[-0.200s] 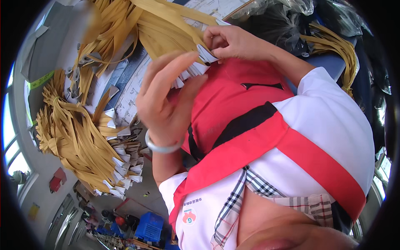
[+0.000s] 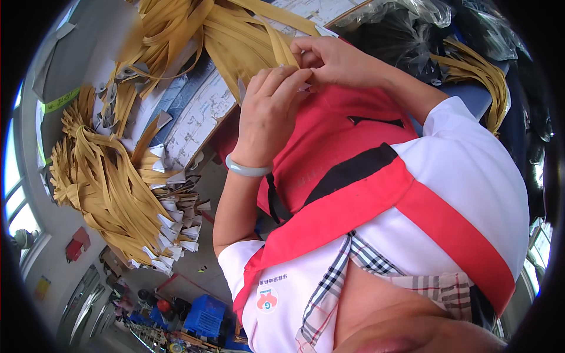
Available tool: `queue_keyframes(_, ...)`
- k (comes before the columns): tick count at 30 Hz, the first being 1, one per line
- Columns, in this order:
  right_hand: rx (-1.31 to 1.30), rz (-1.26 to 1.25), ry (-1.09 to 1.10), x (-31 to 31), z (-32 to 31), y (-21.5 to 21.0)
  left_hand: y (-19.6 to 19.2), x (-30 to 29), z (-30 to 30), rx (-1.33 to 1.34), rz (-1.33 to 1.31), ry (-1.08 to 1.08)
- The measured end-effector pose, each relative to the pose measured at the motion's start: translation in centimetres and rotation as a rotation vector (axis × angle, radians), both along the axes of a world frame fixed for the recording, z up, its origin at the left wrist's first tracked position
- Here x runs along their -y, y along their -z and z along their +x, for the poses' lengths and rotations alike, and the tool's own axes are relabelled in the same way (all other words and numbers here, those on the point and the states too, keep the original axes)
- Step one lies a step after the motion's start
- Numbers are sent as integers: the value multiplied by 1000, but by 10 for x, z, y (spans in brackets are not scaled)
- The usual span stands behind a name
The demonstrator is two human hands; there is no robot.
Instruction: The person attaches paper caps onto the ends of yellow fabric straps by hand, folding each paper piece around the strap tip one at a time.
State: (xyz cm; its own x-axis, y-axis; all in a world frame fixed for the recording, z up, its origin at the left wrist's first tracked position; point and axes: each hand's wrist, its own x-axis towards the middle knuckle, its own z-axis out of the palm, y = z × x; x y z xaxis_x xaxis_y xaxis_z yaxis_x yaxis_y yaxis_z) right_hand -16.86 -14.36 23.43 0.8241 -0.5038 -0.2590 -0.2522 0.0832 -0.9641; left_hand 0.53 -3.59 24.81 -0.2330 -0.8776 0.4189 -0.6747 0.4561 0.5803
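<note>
Cluttered tabletop (image 2: 194, 126) strewn with bundles of flat yellow straps with pale tabbed ends (image 2: 112, 194), edges bent by the lens. Left hand (image 2: 268, 117) and right hand (image 2: 332, 59) meeting up top, fingers (image 2: 282, 79) pinched narrow on one long flat yellow strap (image 2: 276, 44) (contact partly hidden behind knuckles). Pale green bangle (image 2: 247, 170) on left wrist. Black plastic bags (image 2: 406, 26) cut off at rim.

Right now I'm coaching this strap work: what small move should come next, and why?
Probably draw the yellow strap a little further through. Both hands meet at its end: the left hand has its fingers curled against it and the right hand pinches it, with the strap running up into the loose heap.
</note>
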Motion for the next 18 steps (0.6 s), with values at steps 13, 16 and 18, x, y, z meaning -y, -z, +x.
queue_keyframes(13,94,241,-157,-4,21,-10,13,-13,32,-675,337,-70)
queue_keyframes(16,115,216,-187,-6,26,-12,5,-19,31,-849,406,-107)
queue_keyframes(18,172,108,-214,-8,28,-7,5,-22,32,-722,309,-99)
